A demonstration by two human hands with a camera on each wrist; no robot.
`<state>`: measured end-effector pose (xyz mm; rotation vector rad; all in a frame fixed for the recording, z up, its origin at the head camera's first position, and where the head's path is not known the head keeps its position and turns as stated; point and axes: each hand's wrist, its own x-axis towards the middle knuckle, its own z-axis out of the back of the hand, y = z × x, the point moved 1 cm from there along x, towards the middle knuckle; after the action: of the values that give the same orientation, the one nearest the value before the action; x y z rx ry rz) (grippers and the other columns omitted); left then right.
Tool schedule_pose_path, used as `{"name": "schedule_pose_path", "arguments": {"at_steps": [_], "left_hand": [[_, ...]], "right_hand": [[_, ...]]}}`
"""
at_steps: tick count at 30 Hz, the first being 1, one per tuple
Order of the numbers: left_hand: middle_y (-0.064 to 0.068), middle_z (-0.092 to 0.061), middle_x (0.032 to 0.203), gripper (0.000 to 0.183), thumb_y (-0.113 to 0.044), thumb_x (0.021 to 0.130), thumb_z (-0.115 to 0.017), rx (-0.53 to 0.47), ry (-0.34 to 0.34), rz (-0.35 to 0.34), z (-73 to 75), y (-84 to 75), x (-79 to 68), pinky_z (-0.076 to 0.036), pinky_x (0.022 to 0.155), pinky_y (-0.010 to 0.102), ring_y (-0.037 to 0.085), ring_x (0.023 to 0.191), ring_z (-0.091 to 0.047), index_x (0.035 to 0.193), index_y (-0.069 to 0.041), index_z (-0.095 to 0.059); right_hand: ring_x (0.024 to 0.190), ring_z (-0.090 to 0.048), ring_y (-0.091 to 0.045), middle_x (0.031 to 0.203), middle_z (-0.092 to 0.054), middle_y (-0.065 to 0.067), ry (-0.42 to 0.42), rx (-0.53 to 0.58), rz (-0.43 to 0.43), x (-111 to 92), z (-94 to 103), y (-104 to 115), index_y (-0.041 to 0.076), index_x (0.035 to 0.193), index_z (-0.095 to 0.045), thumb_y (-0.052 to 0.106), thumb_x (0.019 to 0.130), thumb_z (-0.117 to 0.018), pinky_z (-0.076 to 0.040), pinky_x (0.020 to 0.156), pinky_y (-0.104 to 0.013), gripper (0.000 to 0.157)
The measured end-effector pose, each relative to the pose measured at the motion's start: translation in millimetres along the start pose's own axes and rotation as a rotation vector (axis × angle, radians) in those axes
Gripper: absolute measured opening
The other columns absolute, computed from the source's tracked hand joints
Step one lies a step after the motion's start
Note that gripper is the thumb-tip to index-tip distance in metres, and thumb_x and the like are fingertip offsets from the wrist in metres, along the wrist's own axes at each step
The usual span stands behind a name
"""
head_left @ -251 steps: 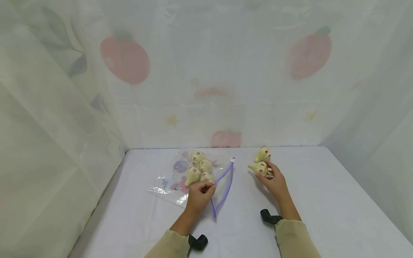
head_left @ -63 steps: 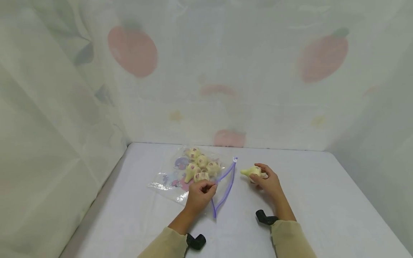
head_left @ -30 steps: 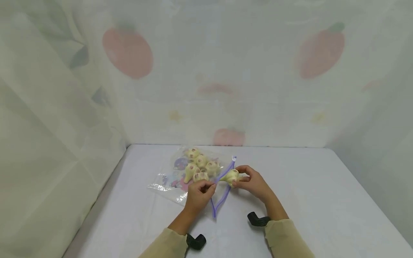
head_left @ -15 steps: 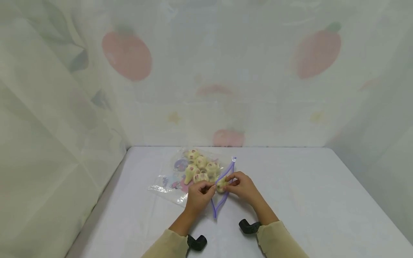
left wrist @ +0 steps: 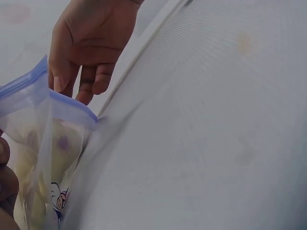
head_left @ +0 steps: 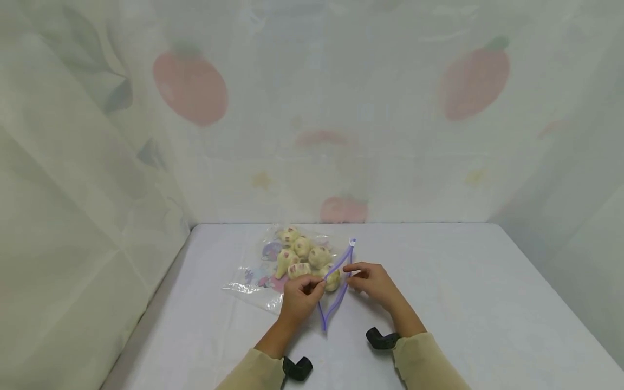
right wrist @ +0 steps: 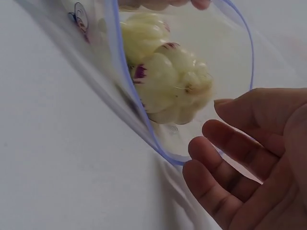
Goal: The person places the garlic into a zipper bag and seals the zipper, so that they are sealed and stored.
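Observation:
A clear zip bag (head_left: 251,287) with a purple zip edge and printed pictures lies on the table, its mouth facing right. Several pale yellow garlic bulbs (head_left: 287,262) with purple-red marks are inside. My left hand (head_left: 299,298) pinches the near rim of the mouth between thumb and fingers. Just inside the opening sits one garlic bulb (right wrist: 175,86), root end outward in the right wrist view. My right hand (head_left: 375,284) is at the far rim with nothing in it, its fingers (right wrist: 211,187) loosely bent and apart from the bulb.
The white-covered table (head_left: 463,292) extends right of the bag. Behind it hangs a pale curtain (head_left: 390,135) with strawberry prints, and another cloth (head_left: 88,244) stands along the left side. Black wrist mounts (head_left: 297,368) sit at both cuffs.
My right hand has carried the last loose garlic bulb leftward from the table into the bag's mouth, let it go and drawn back slightly. The left hand keeps its pinch on the rim.

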<state>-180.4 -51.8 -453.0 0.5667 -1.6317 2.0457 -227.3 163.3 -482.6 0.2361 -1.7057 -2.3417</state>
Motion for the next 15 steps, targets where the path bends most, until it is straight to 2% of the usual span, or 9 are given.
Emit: {"name": "schedule_pose_path", "arguments": {"at_steps": [3,5,10,15], "left_hand": [[0.018,-0.068,0.068,0.006,0.016,0.076,-0.07,-0.006,0.002,-0.023,-0.5,2.8,-1.8,-0.047,0.047,0.018,0.001,0.057,-0.053,0.079,0.011,-0.07],[0.018,-0.068,0.067,0.008,0.017,0.075,-0.07,0.01,-0.001,-0.063,-2.2,10.6,-3.6,-0.047,0.047,0.019,0.003,0.056,-0.053,0.079,0.01,-0.07],[0.007,-0.066,0.065,0.014,0.011,0.072,-0.076,0.123,0.005,-0.181,-5.4,32.1,-5.5,-0.043,0.049,0.014,0.008,0.054,-0.051,0.078,-0.001,-0.073],[-0.001,-0.062,0.064,0.008,0.0,0.076,-0.073,0.234,0.051,-0.317,-4.6,37.8,-5.0,-0.041,0.052,0.008,0.008,0.053,-0.051,0.081,-0.006,-0.074]], "right_hand": [[0.08,-0.068,-0.026,0.108,-0.072,-0.018,-0.04,0.034,-0.041,0,3.9,-3,0.003,0.117,-0.07,0.013,0.089,-0.071,-0.054,0.064,-0.034,0.03],[0.081,-0.067,-0.024,0.111,-0.071,-0.017,-0.074,0.048,-0.064,1,6.4,-4,0.003,0.116,-0.07,0.013,0.089,-0.07,-0.055,0.065,-0.033,0.029],[0.078,-0.065,-0.019,0.107,-0.071,-0.015,-0.175,0.107,-0.111,4,11.3,-5,0.003,0.112,-0.07,0.011,0.09,-0.069,-0.055,0.063,-0.03,0.024],[0.075,-0.062,-0.018,0.101,-0.068,-0.012,-0.241,0.138,-0.134,5,12.3,-8,0.002,0.113,-0.068,0.013,0.092,-0.067,-0.055,0.061,-0.029,0.024]]}}
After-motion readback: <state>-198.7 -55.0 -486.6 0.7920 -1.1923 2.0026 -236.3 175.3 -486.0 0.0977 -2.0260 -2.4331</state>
